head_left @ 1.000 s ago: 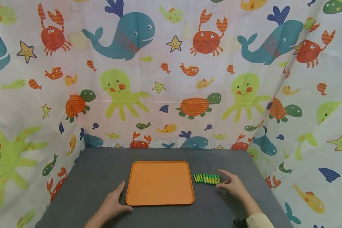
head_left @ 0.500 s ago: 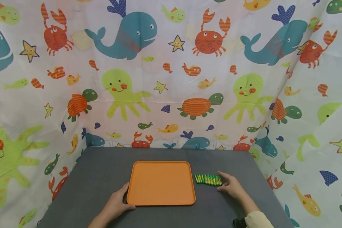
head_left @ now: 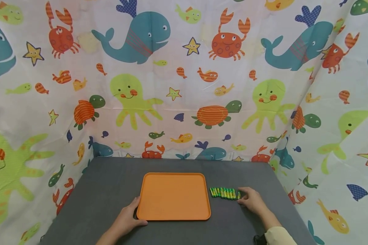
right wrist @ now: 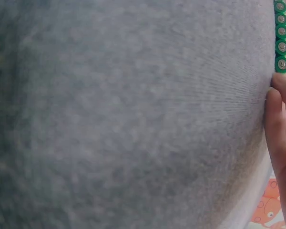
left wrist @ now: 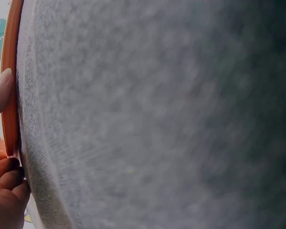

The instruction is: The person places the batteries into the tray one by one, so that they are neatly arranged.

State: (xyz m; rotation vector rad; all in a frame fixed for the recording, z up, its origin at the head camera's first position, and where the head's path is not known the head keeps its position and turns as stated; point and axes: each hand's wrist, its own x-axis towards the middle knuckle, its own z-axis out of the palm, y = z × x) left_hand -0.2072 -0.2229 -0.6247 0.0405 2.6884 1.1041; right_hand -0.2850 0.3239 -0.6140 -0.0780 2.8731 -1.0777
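Note:
My left hand (head_left: 125, 217) holds the near left corner of an orange tray (head_left: 175, 218), thumb at the front edge and fingers along the left side. In the left wrist view the thumb (left wrist: 4, 85) lies against the tray's rim (left wrist: 9, 109), with the other fingers bent near its corner. With thumb and fingers, my right hand (head_left: 254, 200) pinches a single green-and-yellow battery (head_left: 239, 195) at the right end of a row. Just left of it stand the other batteries (head_left: 222, 193), side by side. Their round ends (right wrist: 282, 46) face the right wrist camera.
A dark grey table (head_left: 116, 183) carries the tray and the batteries. Around it hangs a white curtain (head_left: 178, 119) printed with sea animals, at the back and both sides. The batteries lie a short way right of the tray.
My left hand has closed in on the tray's corner and touches it. The right hand has taken the end battery and drawn it slightly right, leaving a small gap to the row.

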